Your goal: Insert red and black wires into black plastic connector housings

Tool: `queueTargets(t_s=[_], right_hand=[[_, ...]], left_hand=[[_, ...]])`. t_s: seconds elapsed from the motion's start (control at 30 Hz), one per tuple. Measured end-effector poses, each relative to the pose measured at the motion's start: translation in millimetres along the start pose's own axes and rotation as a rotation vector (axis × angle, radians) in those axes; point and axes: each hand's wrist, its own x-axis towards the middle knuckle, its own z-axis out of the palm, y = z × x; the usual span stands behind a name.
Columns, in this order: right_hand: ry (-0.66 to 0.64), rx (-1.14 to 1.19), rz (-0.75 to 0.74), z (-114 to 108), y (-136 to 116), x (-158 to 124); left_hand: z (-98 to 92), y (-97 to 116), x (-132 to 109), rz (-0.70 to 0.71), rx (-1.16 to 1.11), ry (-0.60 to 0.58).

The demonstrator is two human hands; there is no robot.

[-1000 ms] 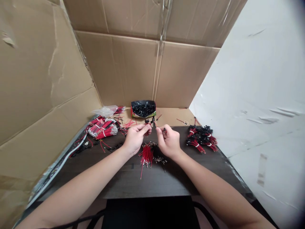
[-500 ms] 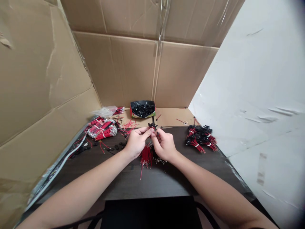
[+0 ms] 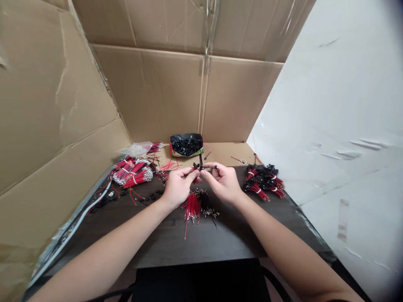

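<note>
My left hand is closed, pinching a small cluster of black connectors with short red wires between thumb and fingers. Close beside it, my right hand pinches at the edge of the cluster with thumb and index finger. A short dark wire with a red bit shows along the right index finger; its exact shape is too small to tell. Below both hands lies a loose pile of red wires with metal ends. Black wires with metal tips lie just right of that pile.
An open box of small black parts stands at the back. Banded red wire bundles lie at left near a clear plastic bag. Tied red-and-black bundles with connectors sit at right. Cardboard walls enclose the dark table.
My right hand has shifted slightly right and its fingers have opened out somewhat, showing a dark wire along the index finger. My left hand keeps its pinch. The view has shifted a little.
</note>
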Motion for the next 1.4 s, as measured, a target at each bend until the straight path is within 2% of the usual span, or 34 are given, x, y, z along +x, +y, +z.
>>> queueTargets(t_s=[0.27,0.43,0.53,0.9,1.03,1.17,1.3,1.4], right_hand=[[0.048,-0.001,-0.103,-3.3,-0.5,0.8],[0.001,0.048,-0.149,-7.7,0.1,2.3],[0.022,0.030,-0.213,-8.7,3.4,2.2],[0.061,-0.059,-0.312,-11.3,-2.2,0.9],[0.041,-0.037,-0.272,-10.9,-0.4,1.8],[-0.042,-0.025,-0.191,-14.6,0.0,4.3],[-0.096,-0.006,-0.173,-20.3,-5.3,4.6],[-0.118,0.084,-0.072,-21.3,-5.2,3.8]], left_hand=[[-0.2,5.1,-2.7,0.074,0.144,-0.104],[-2.4,16.3,-1.9,0.061,0.150,-0.200],[-2.6,20.6,-1.2,0.050,0.142,-0.238],[-5.1,-0.8,-1.7,0.133,0.136,-0.158],[-4.7,-1.9,-2.3,0.147,0.150,-0.117],[-6.1,-2.5,-1.9,0.158,0.238,-0.096],[-5.1,0.4,-2.3,0.156,0.245,-0.148],[-2.6,3.0,-2.2,0.113,0.188,-0.187]])
